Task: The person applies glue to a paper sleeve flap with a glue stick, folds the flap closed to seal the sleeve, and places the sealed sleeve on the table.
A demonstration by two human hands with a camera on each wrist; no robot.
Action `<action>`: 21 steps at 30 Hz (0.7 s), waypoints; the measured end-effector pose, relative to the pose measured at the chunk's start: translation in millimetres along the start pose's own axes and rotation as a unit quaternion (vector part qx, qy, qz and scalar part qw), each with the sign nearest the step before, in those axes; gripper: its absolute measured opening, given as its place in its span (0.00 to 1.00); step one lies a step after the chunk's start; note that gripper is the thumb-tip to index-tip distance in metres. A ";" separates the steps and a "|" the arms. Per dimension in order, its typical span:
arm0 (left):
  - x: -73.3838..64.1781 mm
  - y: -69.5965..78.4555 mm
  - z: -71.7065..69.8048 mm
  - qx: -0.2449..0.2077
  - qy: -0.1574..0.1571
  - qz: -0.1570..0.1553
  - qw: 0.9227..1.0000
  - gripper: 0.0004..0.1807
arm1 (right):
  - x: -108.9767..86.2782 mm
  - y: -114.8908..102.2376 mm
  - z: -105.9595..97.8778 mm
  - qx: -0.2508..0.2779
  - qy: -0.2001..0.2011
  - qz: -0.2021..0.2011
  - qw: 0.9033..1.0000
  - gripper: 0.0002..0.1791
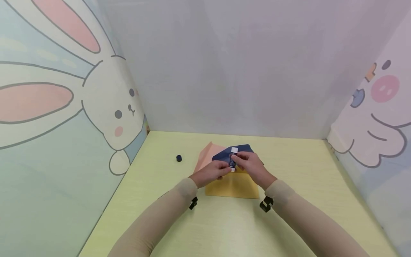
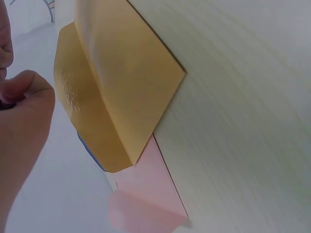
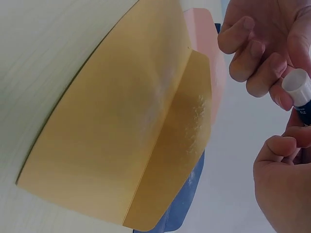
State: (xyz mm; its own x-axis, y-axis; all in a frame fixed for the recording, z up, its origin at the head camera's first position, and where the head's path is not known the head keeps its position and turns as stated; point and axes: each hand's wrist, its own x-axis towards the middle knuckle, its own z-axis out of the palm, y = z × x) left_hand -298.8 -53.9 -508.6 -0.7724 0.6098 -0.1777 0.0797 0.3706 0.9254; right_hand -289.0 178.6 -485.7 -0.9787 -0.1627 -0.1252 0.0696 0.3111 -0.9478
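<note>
A glue stick [image 1: 233, 160] with a dark blue label and white ends stands nearly upright between my two hands. My left hand [image 1: 212, 172] pinches it near its lower end, while my right hand [image 1: 252, 165] grips it higher up with thumb and fingers. Below them lies a yellow envelope [image 1: 232, 185], its flap [image 2: 82, 92] unfolded away from me and streaked with whitish glue [image 3: 197, 126]. Beneath the yellow one, a pink envelope [image 1: 203, 157] sticks out to the left and a dark blue envelope [image 1: 221, 154] beyond it; my hands partly cover them.
A small dark blue cap [image 1: 179, 158] stands on the pale yellow table [image 1: 167, 185], left of the envelopes. A grey-white wall [image 1: 224, 71] closes the back, and printed side panels with a rabbit [image 1: 109, 96] and a pig [image 1: 375, 117] flank the table.
</note>
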 end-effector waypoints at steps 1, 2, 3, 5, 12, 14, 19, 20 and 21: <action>0.4 0.1 1.3 0.004 0.010 0.004 1.000 0.29 | -0.3 0.1 0.0 -0.004 0.000 -0.003 1.000 0.19; 0.9 0.2 2.7 0.009 0.022 0.009 1.000 0.28 | -0.6 0.2 0.1 -0.007 0.001 -0.005 1.000 0.20; 1.4 0.3 4.2 0.013 0.035 0.014 0.999 0.27 | -0.9 0.3 0.1 -0.009 0.002 -0.007 1.000 0.20; 2.5 -0.1 8.3 0.014 0.063 0.021 0.998 0.24 | -1.5 0.4 0.4 -0.015 0.006 -0.009 1.000 0.19; 8.7 -1.4 23.8 0.008 0.159 0.011 0.987 0.14 | -3.2 3.0 2.6 -0.049 0.025 -0.036 0.998 0.18; 9.9 -0.2 27.2 0.010 0.186 0.006 0.982 0.15 | -2.9 4.1 3.5 -0.052 0.031 -0.039 0.997 0.17; 10.5 3.8 34.4 0.024 0.233 -0.010 0.972 0.20 | -1.2 7.7 6.4 -0.054 0.041 -0.043 0.997 0.16; 10.3 4.3 35.6 0.028 0.238 -0.012 0.971 0.21 | -1.2 8.4 6.9 -0.054 0.042 -0.046 0.997 0.16; 10.2 4.7 36.7 0.031 0.241 -0.014 0.970 0.22 | -1.1 9.4 7.3 -0.057 0.043 -0.049 0.996 0.16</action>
State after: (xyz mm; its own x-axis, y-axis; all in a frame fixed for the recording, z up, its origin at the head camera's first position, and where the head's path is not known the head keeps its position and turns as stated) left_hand -283.2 -20.3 -518.3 -0.9786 0.2052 -0.0124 0.0794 0.4325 0.8981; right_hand -285.8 174.9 -496.6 -0.9929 -0.1189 -0.0038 -0.0447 0.4022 -0.9145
